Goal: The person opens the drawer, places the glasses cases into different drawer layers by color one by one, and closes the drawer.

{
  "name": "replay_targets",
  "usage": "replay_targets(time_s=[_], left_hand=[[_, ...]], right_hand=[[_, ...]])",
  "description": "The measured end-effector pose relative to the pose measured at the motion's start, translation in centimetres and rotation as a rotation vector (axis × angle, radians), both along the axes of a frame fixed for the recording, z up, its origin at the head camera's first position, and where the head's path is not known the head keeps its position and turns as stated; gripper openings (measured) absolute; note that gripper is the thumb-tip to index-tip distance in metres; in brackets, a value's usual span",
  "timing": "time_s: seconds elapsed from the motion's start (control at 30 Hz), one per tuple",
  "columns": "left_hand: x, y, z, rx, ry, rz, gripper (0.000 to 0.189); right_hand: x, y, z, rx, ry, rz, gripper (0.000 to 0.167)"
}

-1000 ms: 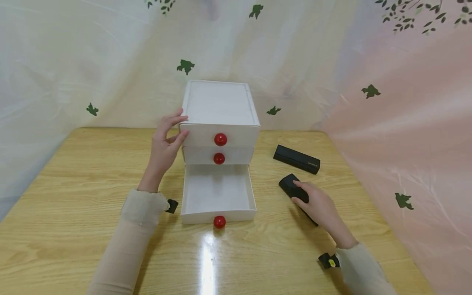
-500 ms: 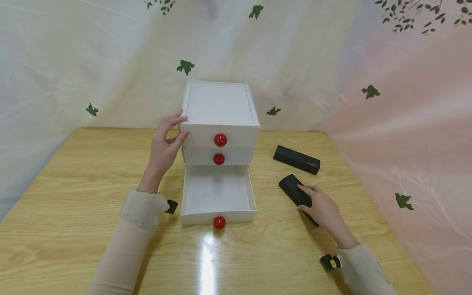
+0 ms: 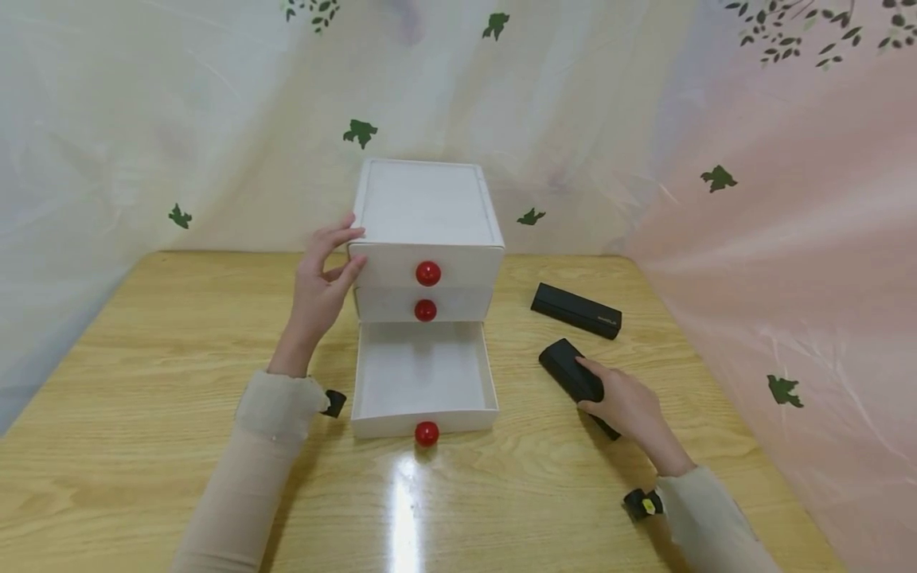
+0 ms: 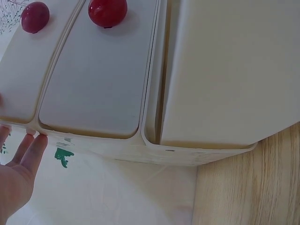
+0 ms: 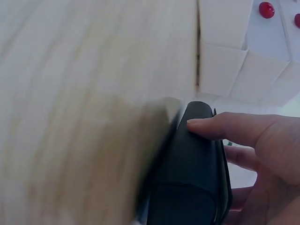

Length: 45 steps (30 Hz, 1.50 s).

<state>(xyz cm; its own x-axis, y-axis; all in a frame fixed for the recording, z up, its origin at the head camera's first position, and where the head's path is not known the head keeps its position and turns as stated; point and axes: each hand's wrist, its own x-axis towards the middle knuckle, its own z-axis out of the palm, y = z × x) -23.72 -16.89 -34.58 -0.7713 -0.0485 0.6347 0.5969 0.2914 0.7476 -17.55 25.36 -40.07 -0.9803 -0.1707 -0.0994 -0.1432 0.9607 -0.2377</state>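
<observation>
A white cabinet of three drawers [image 3: 430, 203] with red ball knobs stands on the wooden table. Its bottom drawer [image 3: 423, 378] is pulled out and bare inside. At the cabinet's top left front corner, my left hand [image 3: 318, 282] holds on, thumb at the front face and fingers over the top edge. On the right, my right hand [image 3: 630, 406] grips a black glasses case [image 3: 569, 370] between thumb and fingers. In the right wrist view the thumb lies across the glasses case [image 5: 185, 164], fingers on its other side. The palm hides part of the case in the head view.
A second black glasses case [image 3: 576, 310] with small lettering lies farther back on the right. The wooden table [image 3: 143, 446] reaches back to a pale curtain [image 3: 236, 103] with green bird shapes. A pinkish curtain [image 3: 802, 263] hangs along the right side.
My right hand has slid slightly back along the glasses case, toward me and to the right. The case's far end has shifted a little left. My left hand keeps its place on the cabinet.
</observation>
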Motion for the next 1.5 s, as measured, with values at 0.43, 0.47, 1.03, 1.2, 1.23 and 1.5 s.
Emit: replay_targets(time_s=[0.43, 0.47, 1.03, 1.2, 1.23, 1.5], left_hand=[[0.0, -0.1, -0.1, -0.016, -0.012, 0.007, 0.034], [0.0, -0.1, -0.1, -0.017, -0.012, 0.009, 0.034], [0.0, -0.1, 0.0, 0.003, -0.001, -0.008, 0.034], [0.0, 0.0, 0.0, 0.011, -0.003, -0.012, 0.034], [0.0, 0.0, 0.0, 0.01, -0.005, -0.01, 0.034], [0.1, -0.1, 0.0, -0.01, -0.01, 0.002, 0.036]], right_hand=[[0.5, -2.7, 3.3, -0.031, 0.115, 0.051, 0.07], [0.6, -3.1, 3.6, -0.034, 0.123, 0.059, 0.07], [0.9, -9.3, 5.4, -0.049, 0.225, 0.34, 0.067], [0.8, -10.8, 5.2, -0.045, 0.214, 0.409, 0.065], [0.7, -11.1, 5.2, -0.04, 0.213, 0.42, 0.065], [0.5, -13.1, 5.3, -0.021, 0.164, 0.473, 0.068]])
